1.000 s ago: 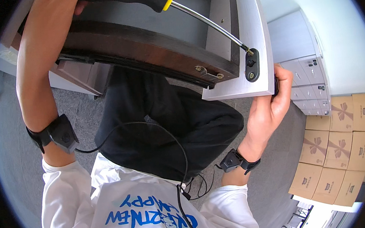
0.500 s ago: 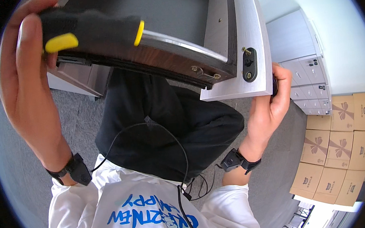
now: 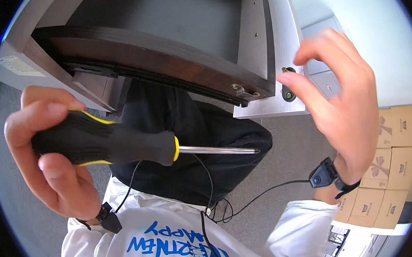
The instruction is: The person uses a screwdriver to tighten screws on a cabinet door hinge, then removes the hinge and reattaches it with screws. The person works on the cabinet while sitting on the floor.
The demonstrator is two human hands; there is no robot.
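Note:
My left hand [image 3: 57, 153] is closed round the handle of a black and yellow screwdriver [image 3: 116, 142]. The screwdriver's metal shaft points right, with its tip apart from the drawer, over my dark trousers. My right hand [image 3: 339, 90] is slightly blurred, thumb and fingers apart, beside the pale drawer front [image 3: 266, 107]. Its thumb tip overlaps a black oval fitting [image 3: 288, 94] with a brass-coloured screw [image 3: 285, 69] standing out near its top. Left of that, a small metal bracket [image 3: 245, 92] with screws sits on the dark brown drawer side [image 3: 163, 62].
The pale cabinet body [image 3: 22, 60] stands at the left, with a black slide rail [image 3: 165, 86] under the drawer. Stacked cardboard boxes [image 3: 392, 163] are at the right, below a pale cabinet [image 3: 326, 83]. Black cables [image 3: 267, 191] run from my wrist devices across my lap and the grey floor.
The screwdriver has come down and nearer, away from the drawer side. My right hand has left the outer face of the drawer front and moved to the inner face by the fitting.

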